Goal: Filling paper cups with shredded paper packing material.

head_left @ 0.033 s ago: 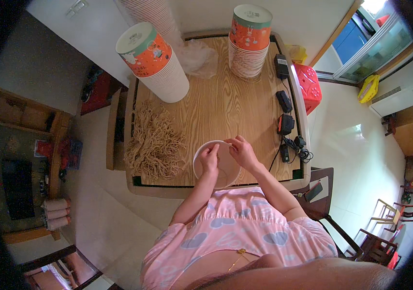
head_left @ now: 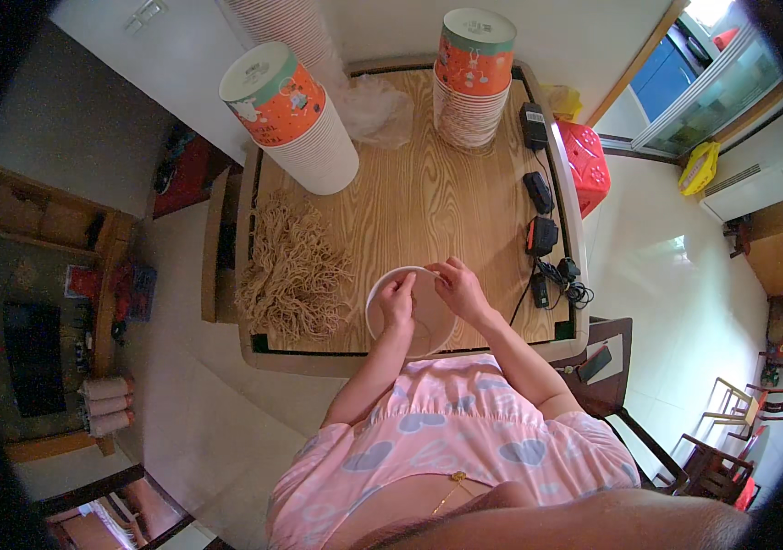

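A white paper bucket (head_left: 421,346) stands with its open mouth up at the table's near edge, against my body. Over its mouth is my left hand (head_left: 399,301), fingers closed in a pinch near the far rim; what they hold is too small to make out. My right hand (head_left: 461,290) pinches the far right part of the rim between thumb and fingers. A thin line, perhaps a cord, shows faintly inside the bucket. To the left lies a tangled heap of tan cords (head_left: 295,270), apart from both hands.
Two stacks of upturned paper buckets, orange and green on top, stand at the far left (head_left: 291,119) and far right (head_left: 472,82). Clear plastic wrap (head_left: 378,110) lies between them. Black adapters and cables (head_left: 543,236) line the right edge. A red stool (head_left: 582,165) stands beyond it.
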The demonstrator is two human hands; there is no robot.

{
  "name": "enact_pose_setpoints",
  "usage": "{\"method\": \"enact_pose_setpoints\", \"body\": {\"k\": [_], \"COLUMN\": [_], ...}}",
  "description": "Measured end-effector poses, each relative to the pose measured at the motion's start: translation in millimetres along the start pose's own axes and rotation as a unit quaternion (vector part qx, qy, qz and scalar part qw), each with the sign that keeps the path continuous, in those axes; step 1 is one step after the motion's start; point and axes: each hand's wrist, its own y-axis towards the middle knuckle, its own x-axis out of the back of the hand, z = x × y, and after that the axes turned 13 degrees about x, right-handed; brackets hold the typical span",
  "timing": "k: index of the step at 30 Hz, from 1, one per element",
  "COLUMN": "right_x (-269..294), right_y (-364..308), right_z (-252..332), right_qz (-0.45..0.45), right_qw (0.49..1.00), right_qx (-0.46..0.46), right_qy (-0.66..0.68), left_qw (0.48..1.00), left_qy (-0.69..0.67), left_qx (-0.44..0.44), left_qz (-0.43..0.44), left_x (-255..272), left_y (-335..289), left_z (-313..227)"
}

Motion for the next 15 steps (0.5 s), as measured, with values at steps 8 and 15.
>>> {"method": "enact_pose_setpoints", "body": {"k": [8, 15], "right_x": [-4, -9], "right_y": [-5, -2], "right_z": [-13, -38], "right_qz": [0.007, 0.059], "right_qw": [0.999, 0.912], "right_qx": [-0.005, -0.174], "right_qy": [0.049, 0.366], "left_qw": [1.000, 0.998], "left_qy": [0.010, -0.004], "left_qx": [0.025, 0.028], "left_qz": [0.014, 0.061], "left_x": [0, 3], "left_y": [-12, -7], "left_z": [-1, 6]}}
